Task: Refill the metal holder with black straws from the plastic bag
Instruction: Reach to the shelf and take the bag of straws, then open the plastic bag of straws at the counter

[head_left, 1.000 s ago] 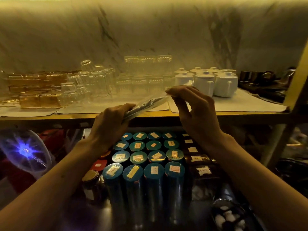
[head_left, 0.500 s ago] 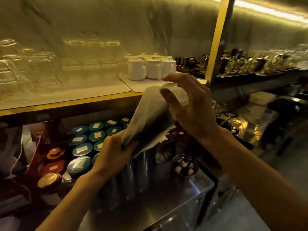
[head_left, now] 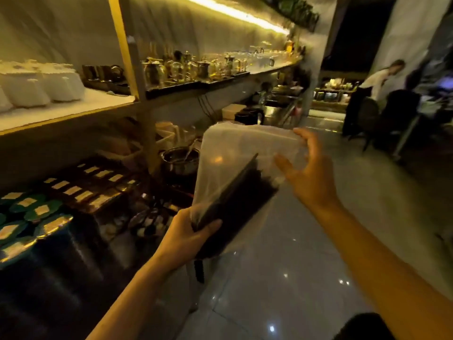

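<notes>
Dim bar back-room: yellow-lit shelf carrying white jugs, labelled tins below, glossy floor to the right.

Item: plastic bag, translucent, held tilted in mid-air beside the shelving.

Contents: black straws, a loose bundle sunk to the lower end.

Left grip: clamped round the bag's bottom and the straws inside.

Right grip: thumb on the film, fingers at the top corner (whether it pinches, cannot tell; blurred).

Metal holder: not made out.

Handling, judged: light; film limp and slippery, straws stiff yet crushable, apt to slide out. Best held round the bundle through the film, mouth uppermost
</notes>
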Motion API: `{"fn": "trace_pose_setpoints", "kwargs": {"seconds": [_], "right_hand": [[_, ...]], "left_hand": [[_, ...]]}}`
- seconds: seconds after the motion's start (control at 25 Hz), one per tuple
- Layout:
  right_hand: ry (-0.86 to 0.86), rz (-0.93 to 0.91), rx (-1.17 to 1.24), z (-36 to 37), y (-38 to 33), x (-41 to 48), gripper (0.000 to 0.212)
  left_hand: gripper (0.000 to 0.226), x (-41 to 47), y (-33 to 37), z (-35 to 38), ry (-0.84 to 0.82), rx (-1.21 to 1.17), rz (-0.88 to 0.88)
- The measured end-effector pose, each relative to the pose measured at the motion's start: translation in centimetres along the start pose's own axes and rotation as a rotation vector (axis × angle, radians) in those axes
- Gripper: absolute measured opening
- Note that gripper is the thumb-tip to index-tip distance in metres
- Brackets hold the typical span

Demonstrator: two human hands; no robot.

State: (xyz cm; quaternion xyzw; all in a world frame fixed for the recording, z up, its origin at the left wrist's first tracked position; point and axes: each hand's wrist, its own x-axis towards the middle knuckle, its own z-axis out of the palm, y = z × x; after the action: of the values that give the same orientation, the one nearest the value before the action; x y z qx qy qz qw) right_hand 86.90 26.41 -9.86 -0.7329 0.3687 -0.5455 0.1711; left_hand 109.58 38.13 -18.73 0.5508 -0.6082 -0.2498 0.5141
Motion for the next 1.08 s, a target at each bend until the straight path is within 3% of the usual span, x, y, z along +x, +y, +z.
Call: {"fn": "trace_pose_setpoints", "kwargs": {"seconds": [0.08, 0.16, 0.28, 0.4, 0.64, 0.76, 0.84, 1.08], "right_hand": [[0.04, 0.224, 0.101, -6.4, 3.5, -2.6, 0.079], [0.093, 0.434, 0.221, -13.5, 6.9, -5.6, 0.088], [0.194, 0.611, 0.437, -23.2, 11.4, -10.1, 0.064], [0.307, 0.644, 0.486, -31.9, 13.8, -14.3, 0.039], [0.549, 0.618, 0.374, -46.1, 14.2, -22.6, 0.04], [0.613, 0.603, 0.223, -49.2, 13.0, -25.3, 0.041], [0.696, 0.604, 0.107, -50.6, 12.1, -26.8, 0.029], [0.864, 0.603, -0.246, -52.8, 10.4, -29.0, 0.024]], "left_hand": [[0.003, 0.8, 1.5, 6.8, -0.082, -0.089, -0.012], [0.012, 1.4, 3.7, 14.5, -0.188, -0.149, -0.002], [0.021, 1.5, 7.6, 25.4, -0.359, -0.252, 0.0], [0.024, 0.7, 11.2, 34.4, -0.526, -0.408, -0.094], [0.024, -1.6, 16.7, 48.8, -0.962, -0.566, -0.192], [0.037, -2.5, 18.0, 52.7, -1.133, -0.594, -0.163], [0.047, -3.2, 18.7, 55.2, -1.233, -0.604, -0.124], [0.044, -5.3, 19.8, 60.9, -1.378, -0.638, -0.092]]}}
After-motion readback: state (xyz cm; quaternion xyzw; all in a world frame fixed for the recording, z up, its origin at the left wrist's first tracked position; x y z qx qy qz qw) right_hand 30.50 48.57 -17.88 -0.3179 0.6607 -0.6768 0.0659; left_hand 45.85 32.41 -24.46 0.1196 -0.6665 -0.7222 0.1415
